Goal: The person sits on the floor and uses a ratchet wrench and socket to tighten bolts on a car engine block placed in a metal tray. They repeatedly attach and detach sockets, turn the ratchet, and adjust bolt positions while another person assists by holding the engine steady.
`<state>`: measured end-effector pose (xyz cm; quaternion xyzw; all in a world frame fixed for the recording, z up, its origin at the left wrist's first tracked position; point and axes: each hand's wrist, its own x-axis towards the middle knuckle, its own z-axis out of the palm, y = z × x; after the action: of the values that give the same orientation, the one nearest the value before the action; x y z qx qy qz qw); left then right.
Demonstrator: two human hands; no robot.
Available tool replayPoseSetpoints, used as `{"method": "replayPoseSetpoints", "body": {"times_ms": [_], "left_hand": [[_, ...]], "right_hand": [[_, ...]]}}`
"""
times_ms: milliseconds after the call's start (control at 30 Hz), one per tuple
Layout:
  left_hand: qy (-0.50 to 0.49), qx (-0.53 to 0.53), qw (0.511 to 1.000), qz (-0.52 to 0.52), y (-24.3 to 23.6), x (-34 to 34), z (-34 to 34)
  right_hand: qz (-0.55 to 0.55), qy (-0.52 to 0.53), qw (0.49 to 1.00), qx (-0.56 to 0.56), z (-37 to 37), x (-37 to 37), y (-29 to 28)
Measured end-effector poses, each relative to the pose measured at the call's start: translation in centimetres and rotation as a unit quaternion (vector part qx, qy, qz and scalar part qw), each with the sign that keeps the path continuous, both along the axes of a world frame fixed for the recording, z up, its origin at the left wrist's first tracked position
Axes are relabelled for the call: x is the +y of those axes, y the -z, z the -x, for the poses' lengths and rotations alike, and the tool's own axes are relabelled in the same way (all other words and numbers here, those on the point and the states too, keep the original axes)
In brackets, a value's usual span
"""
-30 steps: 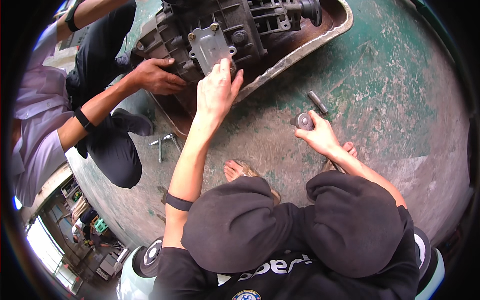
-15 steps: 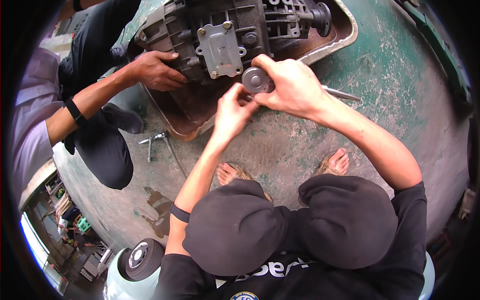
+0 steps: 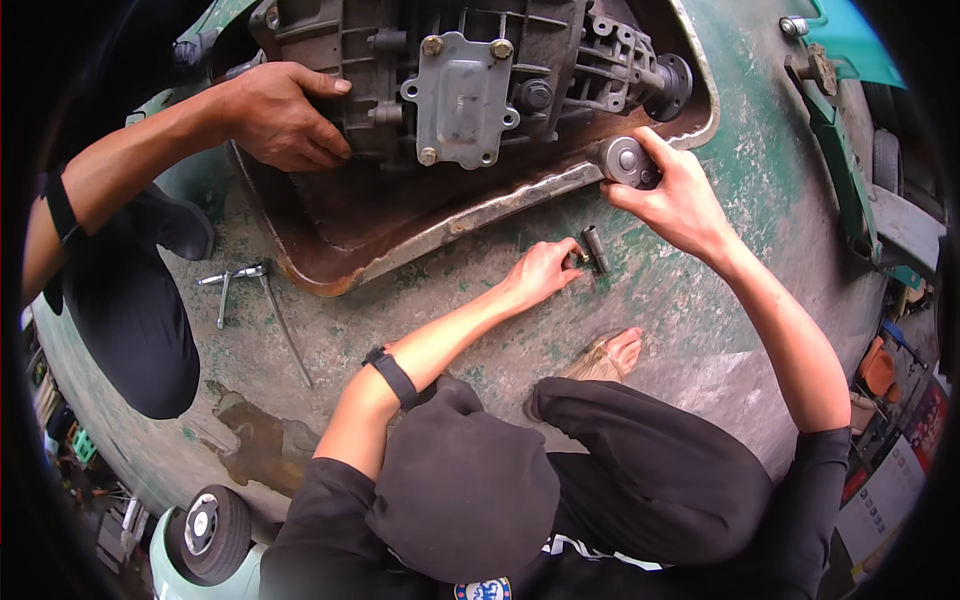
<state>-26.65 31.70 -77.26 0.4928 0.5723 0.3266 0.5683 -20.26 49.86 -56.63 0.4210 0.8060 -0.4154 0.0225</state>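
Note:
My right hand (image 3: pixel 675 195) is closed around a ratchet wrench (image 3: pixel 627 160) near the tray's right front edge; its round metal head shows, and its handle is hidden. Low over the floor, my left hand (image 3: pixel 543 272) has its fingers curled together. A small brassy bit shows at its fingertips, too small to name. Just beside them a dark metal socket (image 3: pixel 597 250) lies on the floor. Ahead is a gearbox (image 3: pixel 545 60) with a silver cover plate (image 3: pixel 465 100), which has bolts at several corners. Another person's hand (image 3: pixel 290 115) rests against the gearbox's left side.
The gearbox sits in a rusty metal tray (image 3: pixel 400 262) with a raised rim. On the floor at left lie a T-shaped wrench and a long bar (image 3: pixel 285 330). A wet patch (image 3: pixel 255 435) is behind them. A green metal frame (image 3: pixel 840 165) stands at right.
My right hand has moved right with the ratchet wrench. My left hand has left the ratchet's head and gone down to the floor beside the socket. My view has shifted.

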Motion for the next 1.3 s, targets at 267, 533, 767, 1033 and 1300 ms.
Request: {"method": "replayPoseSetpoints", "body": {"times_ms": [267, 533, 767, 1033, 1300], "left_hand": [[-0.139, 0.033, 0.989, 0.046, -10.3, -3.3, 9.9], [-0.387, 0.106, 0.912, -0.08, -13.9, 0.2, 14.7], [-0.425, 0.057, 0.901, -0.064, -11.8, 0.1, 14.8], [-0.419, -0.136, 0.896, -0.052, -13.0, -1.6, 16.9], [-0.371, -0.114, 0.921, -0.023, -15.2, -2.1, 17.3]], "right_hand": [[0.005, 0.021, 0.997, 0.073, 1.6, -0.5, 2.7], [0.007, 0.008, 0.995, 0.102, 2.8, -2.9, 0.0], [-0.051, -0.167, 0.979, 0.107, 5.5, -5.0, 0.0], [0.009, -0.061, 0.985, 0.16, 10.5, -9.5, 2.7], [0.095, 0.115, 0.979, 0.138, 12.2, -12.6, 2.7]]}}
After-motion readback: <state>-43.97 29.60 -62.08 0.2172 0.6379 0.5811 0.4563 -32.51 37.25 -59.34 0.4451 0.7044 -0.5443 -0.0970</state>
